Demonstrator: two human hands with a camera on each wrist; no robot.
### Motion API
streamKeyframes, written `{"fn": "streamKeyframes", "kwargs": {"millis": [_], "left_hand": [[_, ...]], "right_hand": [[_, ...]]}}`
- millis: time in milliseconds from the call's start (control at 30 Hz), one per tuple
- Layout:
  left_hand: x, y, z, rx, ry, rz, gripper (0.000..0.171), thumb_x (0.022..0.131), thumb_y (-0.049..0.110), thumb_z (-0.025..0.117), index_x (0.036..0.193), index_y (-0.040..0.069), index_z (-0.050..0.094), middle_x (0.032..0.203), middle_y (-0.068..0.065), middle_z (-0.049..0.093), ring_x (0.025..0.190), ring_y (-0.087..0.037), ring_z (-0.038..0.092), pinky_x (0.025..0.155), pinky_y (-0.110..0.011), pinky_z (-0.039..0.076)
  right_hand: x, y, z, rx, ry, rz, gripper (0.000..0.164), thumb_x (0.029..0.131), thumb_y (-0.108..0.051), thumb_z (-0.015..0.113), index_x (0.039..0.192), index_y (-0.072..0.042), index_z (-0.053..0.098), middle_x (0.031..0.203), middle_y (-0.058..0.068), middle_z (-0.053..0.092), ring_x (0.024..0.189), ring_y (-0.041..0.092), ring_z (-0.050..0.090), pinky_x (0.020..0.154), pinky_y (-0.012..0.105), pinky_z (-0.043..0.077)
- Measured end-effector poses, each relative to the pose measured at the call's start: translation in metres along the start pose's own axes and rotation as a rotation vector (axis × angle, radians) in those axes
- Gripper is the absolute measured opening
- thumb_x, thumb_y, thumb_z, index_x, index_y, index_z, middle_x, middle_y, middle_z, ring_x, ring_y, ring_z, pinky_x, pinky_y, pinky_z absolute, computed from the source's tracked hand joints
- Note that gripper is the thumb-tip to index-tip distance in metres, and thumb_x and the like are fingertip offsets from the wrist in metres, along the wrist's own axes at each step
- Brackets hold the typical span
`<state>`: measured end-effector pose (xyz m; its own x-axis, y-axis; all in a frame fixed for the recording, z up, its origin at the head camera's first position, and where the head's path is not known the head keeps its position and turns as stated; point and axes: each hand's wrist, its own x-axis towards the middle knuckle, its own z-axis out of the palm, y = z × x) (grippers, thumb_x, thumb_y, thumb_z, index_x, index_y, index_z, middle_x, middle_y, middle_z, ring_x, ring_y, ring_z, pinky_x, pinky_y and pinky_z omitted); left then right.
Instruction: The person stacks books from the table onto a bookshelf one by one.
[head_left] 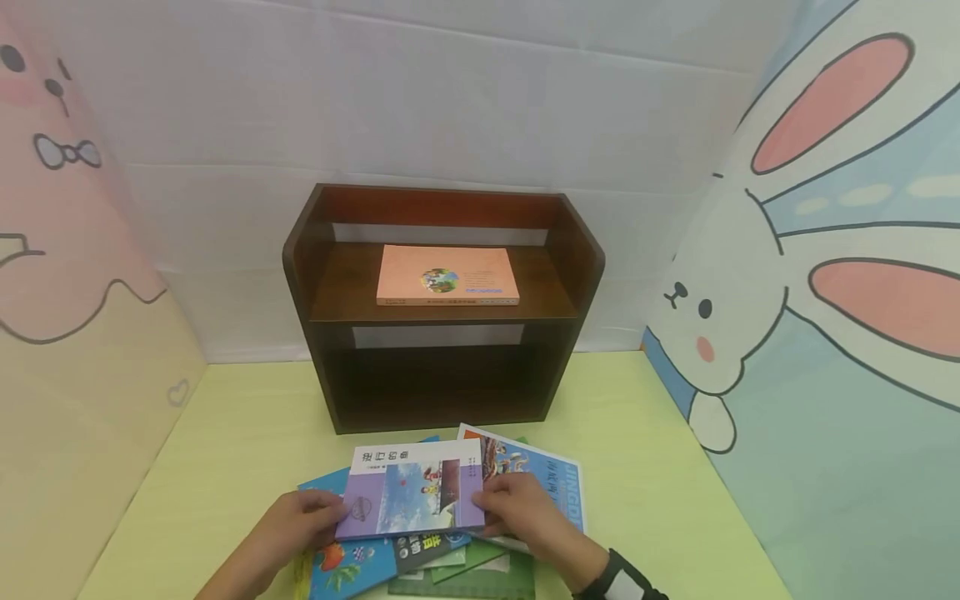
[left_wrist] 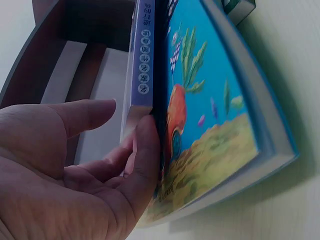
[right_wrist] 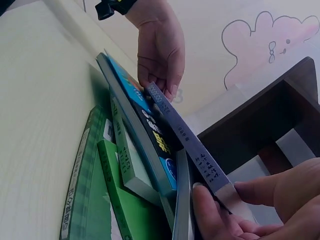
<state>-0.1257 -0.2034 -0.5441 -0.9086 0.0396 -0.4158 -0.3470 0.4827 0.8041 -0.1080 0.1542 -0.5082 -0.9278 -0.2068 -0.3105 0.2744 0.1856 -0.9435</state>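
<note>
A purple-and-white book [head_left: 420, 487] with a picture cover lies face up between both hands, above a pile of books. At its left edge is the left hand [head_left: 302, 521], fingers under the corner and thumb at the cover side. The right hand [head_left: 525, 508] pinches the opposite edge, thumb on top. The spine [right_wrist: 187, 137] of this book faces the person. Directly beneath sits a blue book [left_wrist: 210, 65] with a carrot picture. To the right, partly behind the right hand, lies a light-blue picture book [head_left: 558, 483]. Several green books [right_wrist: 127, 195] are lower in the pile, partly hidden.
Behind the pile stands a dark wooden two-tier shelf [head_left: 442, 320]. A pink book [head_left: 448, 275] lies flat on its upper tier. The pale yellow tabletop [head_left: 645, 500] reaches to painted side walls, with a rabbit [head_left: 720, 308] on the right.
</note>
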Motion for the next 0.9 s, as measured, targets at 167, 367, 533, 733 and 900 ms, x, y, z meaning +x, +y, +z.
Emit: {"fn": "streamKeyframes", "kwargs": {"millis": [167,367,533,733,900], "left_hand": [[-0.003,0.003,0.012,-0.057,0.038,-0.004,0.03,0.099,0.018,0.082,0.114,-0.008,0.077,0.103,-0.008,0.076,0.088,-0.022,0.069,0.078,-0.035,0.064],[-0.009,0.008,0.016,-0.107,0.04,-0.013,0.03,0.1,0.017,0.081,0.117,-0.007,0.076,0.103,-0.008,0.075,0.088,-0.022,0.07,0.078,-0.034,0.063],[-0.016,0.019,0.015,-0.151,0.02,-0.014,0.033,0.103,0.018,0.079,0.122,-0.008,0.074,0.108,-0.012,0.078,0.091,-0.024,0.072,0.082,-0.038,0.066],[-0.024,0.032,0.012,-0.244,-0.007,0.047,0.048,0.104,0.018,0.078,0.138,-0.014,0.067,0.118,-0.019,0.08,0.099,-0.029,0.079,0.087,-0.048,0.067],[-0.022,0.038,0.011,-0.2,0.001,0.051,0.048,0.104,0.022,0.079,0.138,-0.01,0.068,0.117,-0.016,0.08,0.098,-0.028,0.078,0.088,-0.049,0.067]], "right_hand": [[-0.001,0.004,-0.002,0.01,0.021,-0.021,0.019,0.103,-0.003,0.073,0.112,0.014,0.073,0.098,0.015,0.073,0.076,0.022,0.078,0.073,0.04,0.068],[-0.004,0.006,-0.009,-0.005,0.026,-0.034,0.023,0.102,-0.002,0.073,0.116,0.016,0.071,0.094,0.015,0.079,0.074,0.021,0.077,0.071,0.04,0.068],[-0.008,0.003,-0.016,-0.031,0.036,-0.033,0.027,0.103,-0.004,0.073,0.12,0.016,0.069,0.098,0.016,0.079,0.075,0.023,0.077,0.072,0.042,0.068],[-0.013,-0.009,-0.025,-0.055,0.042,-0.079,0.027,0.102,-0.007,0.075,0.12,0.013,0.07,0.097,0.015,0.08,0.077,0.028,0.079,0.063,0.035,0.065],[-0.012,-0.014,-0.031,-0.086,0.037,-0.097,0.027,0.103,-0.01,0.073,0.119,0.012,0.071,0.095,0.014,0.08,0.074,0.029,0.079,0.054,0.027,0.051]]}}
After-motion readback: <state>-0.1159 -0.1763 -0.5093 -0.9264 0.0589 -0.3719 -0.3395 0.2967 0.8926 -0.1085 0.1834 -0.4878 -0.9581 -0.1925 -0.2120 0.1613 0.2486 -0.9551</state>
